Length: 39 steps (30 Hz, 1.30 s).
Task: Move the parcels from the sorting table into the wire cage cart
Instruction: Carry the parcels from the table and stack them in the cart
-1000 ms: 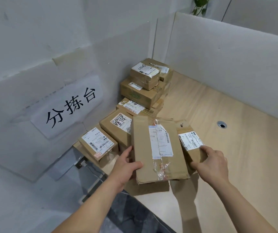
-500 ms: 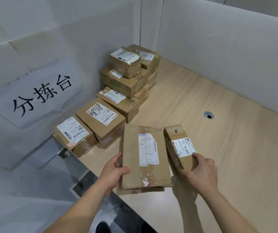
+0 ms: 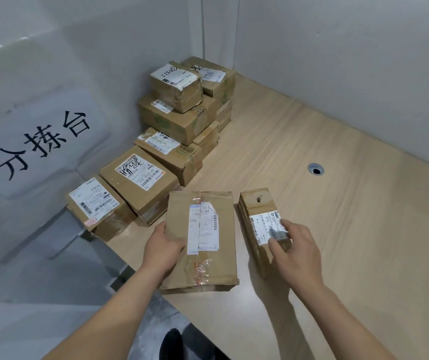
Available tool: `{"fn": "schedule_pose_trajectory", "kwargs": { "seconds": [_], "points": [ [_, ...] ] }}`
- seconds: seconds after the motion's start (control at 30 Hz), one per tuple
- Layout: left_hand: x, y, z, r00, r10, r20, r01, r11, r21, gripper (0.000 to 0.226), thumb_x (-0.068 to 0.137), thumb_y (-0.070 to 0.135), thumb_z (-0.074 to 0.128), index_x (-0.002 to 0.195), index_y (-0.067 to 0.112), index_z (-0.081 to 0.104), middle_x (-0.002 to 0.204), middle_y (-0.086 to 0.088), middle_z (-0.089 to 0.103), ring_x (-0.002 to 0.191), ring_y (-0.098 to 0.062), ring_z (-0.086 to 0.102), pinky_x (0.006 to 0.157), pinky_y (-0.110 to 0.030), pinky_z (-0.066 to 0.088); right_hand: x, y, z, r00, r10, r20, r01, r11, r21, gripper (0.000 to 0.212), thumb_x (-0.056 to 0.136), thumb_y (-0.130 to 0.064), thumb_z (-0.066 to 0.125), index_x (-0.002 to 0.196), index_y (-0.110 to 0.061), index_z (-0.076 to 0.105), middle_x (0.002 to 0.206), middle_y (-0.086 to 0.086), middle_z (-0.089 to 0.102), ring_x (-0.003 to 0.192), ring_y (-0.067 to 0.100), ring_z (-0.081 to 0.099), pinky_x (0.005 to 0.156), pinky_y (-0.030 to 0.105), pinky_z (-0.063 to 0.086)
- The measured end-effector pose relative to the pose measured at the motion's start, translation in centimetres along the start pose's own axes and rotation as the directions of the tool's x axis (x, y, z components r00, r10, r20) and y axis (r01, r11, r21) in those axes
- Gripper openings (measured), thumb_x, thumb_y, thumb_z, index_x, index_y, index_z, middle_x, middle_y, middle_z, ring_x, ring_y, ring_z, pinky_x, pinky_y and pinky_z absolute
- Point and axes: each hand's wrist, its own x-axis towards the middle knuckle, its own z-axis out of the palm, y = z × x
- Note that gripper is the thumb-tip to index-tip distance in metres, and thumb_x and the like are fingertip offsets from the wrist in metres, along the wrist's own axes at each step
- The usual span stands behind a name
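Two parcels at the table's near edge, one in each hand's reach

Two brown parcels lie side by side on the wooden sorting table (image 3: 338,203), just apart. The flat parcel (image 3: 203,258) carries a long white label with barcodes under clear tape, its print too small to read. The narrow parcel (image 3: 257,211) has a white label on which "N705" and a "1" can be made out. Behind them, a row of stacked boxes (image 3: 179,118) runs along the left wall; the topmost label is hand-marked "5155", and another label reads "S07-N-05 A76". A paper sign (image 3: 39,144) on the wall reads "分拣台".

The left hand (image 3: 162,248) grips the flat parcel's left edge, thumb on top, forearm reaching in from below. The right hand (image 3: 298,253) lies over the narrow parcel's near end, fingers curled onto its label; they are blurred. A round cable hole (image 3: 316,168) sits in the table farther right.
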Motion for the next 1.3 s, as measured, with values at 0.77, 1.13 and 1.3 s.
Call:
{"fn": "schedule_pose_trajectory", "kwargs": {
  "seconds": [0.77, 1.13, 1.3],
  "points": [
    [-3.9, 5.1, 9.3, 0.886, 0.242, 0.396, -0.321, 0.936, 0.146, 0.058, 0.092, 0.019, 0.058, 0.147, 0.031, 0.044, 0.134, 0.018, 0.051, 0.126, -0.012, 0.054, 0.109, -0.041, 0.045, 2.1, -1.0, -0.3, 0.946, 0.296, 0.134, -0.312, 0.943, 0.116, 0.04, 0.096, -0.017, 0.06, 0.135, -0.01, 0.059, 0.123, 0.006, 0.068, 0.108, 0.023, 0.062, 0.093, 0.034, 0.045],
    [-4.5, -0.2, 13.5, 0.8, -0.023, 0.599, -0.009, 0.999, 0.051, 0.036, 0.083, 0.021, 0.062, 0.108, 0.047, 0.067, 0.112, 0.017, 0.073, 0.109, -0.01, 0.069, 0.094, -0.045, 0.056, -2.4, 4.8, 0.9, 0.865, 0.457, 0.207, -0.502, 0.769, 0.396, 0.035, 0.097, -0.023, 0.06, 0.064, -0.018, 0.073, 0.07, -0.007, 0.074, 0.069, 0.016, 0.064, 0.064, 0.032, 0.045],
    [-4.5, 0.1, 13.3, 0.777, -0.051, 0.627, 0.038, 0.999, 0.034, 0.039, 0.087, 0.018, 0.056, 0.121, 0.036, 0.065, 0.116, 0.015, 0.073, 0.112, -0.012, 0.068, 0.093, -0.043, 0.057, -2.1, 5.1, 1.1, 0.807, 0.491, 0.328, -0.581, 0.561, 0.59, 0.025, 0.097, -0.022, 0.065, 0.082, -0.003, 0.069, 0.087, 0.013, 0.076, 0.079, 0.025, 0.069, 0.07, 0.036, 0.05]
  ]
}}
